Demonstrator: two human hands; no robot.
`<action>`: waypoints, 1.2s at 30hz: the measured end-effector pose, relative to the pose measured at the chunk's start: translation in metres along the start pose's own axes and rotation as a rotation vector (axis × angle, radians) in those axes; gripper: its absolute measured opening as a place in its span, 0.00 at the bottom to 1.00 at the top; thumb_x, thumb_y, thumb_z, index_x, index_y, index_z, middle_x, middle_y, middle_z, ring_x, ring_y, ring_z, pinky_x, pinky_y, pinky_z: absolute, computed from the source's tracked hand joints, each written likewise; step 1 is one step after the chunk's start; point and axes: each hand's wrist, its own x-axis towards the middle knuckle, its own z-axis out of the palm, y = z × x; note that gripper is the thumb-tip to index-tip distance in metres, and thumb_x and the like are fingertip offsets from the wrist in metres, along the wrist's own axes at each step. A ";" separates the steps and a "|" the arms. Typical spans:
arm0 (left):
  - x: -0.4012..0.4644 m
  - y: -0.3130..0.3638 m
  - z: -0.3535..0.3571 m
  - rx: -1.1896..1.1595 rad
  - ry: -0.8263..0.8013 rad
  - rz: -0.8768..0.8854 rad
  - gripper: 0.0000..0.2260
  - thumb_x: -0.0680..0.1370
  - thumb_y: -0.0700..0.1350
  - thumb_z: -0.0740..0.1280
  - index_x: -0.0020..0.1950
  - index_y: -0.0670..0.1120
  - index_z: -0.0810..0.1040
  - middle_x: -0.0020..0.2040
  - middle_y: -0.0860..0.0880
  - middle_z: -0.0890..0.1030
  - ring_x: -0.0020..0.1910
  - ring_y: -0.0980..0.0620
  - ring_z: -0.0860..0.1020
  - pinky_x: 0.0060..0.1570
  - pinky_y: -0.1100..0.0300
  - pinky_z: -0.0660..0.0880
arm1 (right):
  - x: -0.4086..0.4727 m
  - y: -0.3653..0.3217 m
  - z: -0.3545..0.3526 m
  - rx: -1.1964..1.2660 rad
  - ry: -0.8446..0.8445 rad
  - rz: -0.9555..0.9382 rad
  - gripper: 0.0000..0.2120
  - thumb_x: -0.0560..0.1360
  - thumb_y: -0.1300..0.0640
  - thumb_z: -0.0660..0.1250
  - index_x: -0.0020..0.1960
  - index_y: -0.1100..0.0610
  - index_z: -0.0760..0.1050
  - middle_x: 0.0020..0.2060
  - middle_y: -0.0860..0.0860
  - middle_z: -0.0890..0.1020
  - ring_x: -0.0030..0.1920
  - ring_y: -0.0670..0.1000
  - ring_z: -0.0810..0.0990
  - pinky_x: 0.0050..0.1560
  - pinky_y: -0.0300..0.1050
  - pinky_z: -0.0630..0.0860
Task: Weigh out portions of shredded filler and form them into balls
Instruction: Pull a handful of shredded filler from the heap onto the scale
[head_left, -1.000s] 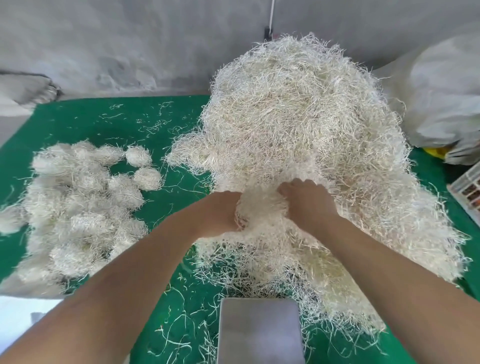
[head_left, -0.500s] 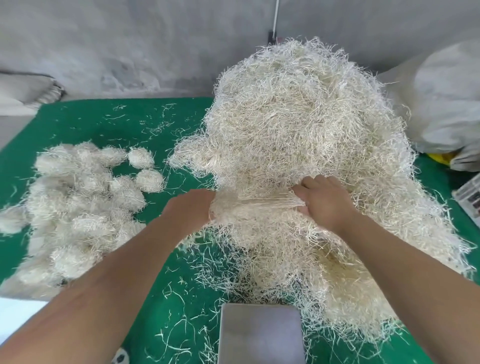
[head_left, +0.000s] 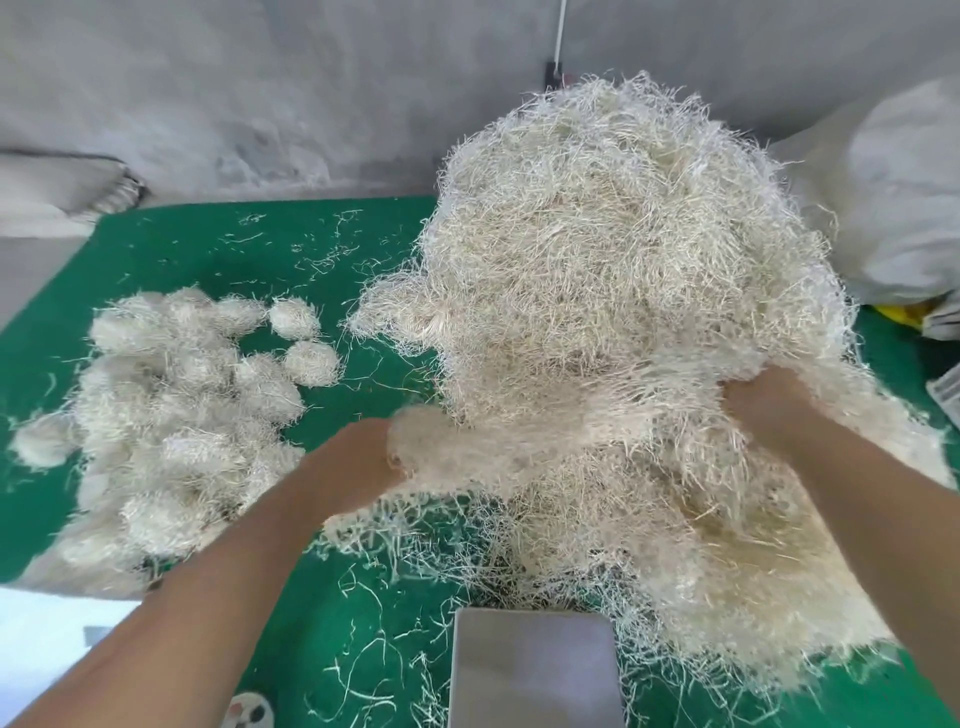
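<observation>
Left hand (head_left: 353, 467) reaches forward from the near-left of the bench (head_left: 208, 270), forearm angled toward the centre. Its fingers are closed round a tuft (head_left: 441, 447) of shredded filler at the left foot of the big pile (head_left: 613, 291). Right hand (head_left: 769, 410) extends from the near-right corner, forearm rising toward the pile's right flank; the fingers are curled into the shreds and grip them there.

Both sets of fingertips are buried in filler and cannot be made out. The tuft is blurred, so its outline is uncertain. The strands stretched between the two hands run roughly left to right, parallel to the bench's near edge.

The pile occupies the centre and right of the bench, from the far edge almost to the near edge, and covers the right edge in part. Finished balls (head_left: 171, 415) lie heaped along the left edge, two of them slightly apart toward the centre. The scale (head_left: 535, 670) sits at the near edge, cut off by the frame, its platform bare, with pile strands overlapping its far-right corner. A grey sack (head_left: 898, 208) stands beyond the right edge.
</observation>
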 end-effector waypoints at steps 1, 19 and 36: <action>0.002 -0.002 0.004 -0.114 0.056 -0.057 0.10 0.80 0.31 0.61 0.44 0.44 0.75 0.34 0.49 0.76 0.23 0.60 0.73 0.23 0.66 0.73 | -0.002 0.001 0.000 0.074 -0.014 -0.006 0.28 0.83 0.55 0.66 0.76 0.69 0.62 0.40 0.61 0.81 0.32 0.55 0.78 0.27 0.45 0.78; -0.023 0.122 0.023 -1.906 -0.050 0.306 0.12 0.70 0.57 0.76 0.44 0.49 0.87 0.39 0.49 0.85 0.41 0.48 0.86 0.43 0.54 0.84 | -0.158 -0.054 0.001 -0.489 -0.223 -0.877 0.59 0.65 0.35 0.79 0.82 0.38 0.43 0.75 0.45 0.59 0.73 0.54 0.65 0.71 0.59 0.72; -0.040 0.053 0.020 -1.805 0.147 -0.217 0.16 0.81 0.58 0.66 0.45 0.47 0.85 0.43 0.45 0.82 0.42 0.45 0.82 0.49 0.47 0.81 | -0.018 0.000 0.030 0.206 -0.182 -0.009 0.20 0.79 0.68 0.70 0.70 0.65 0.74 0.50 0.60 0.82 0.36 0.52 0.81 0.27 0.40 0.76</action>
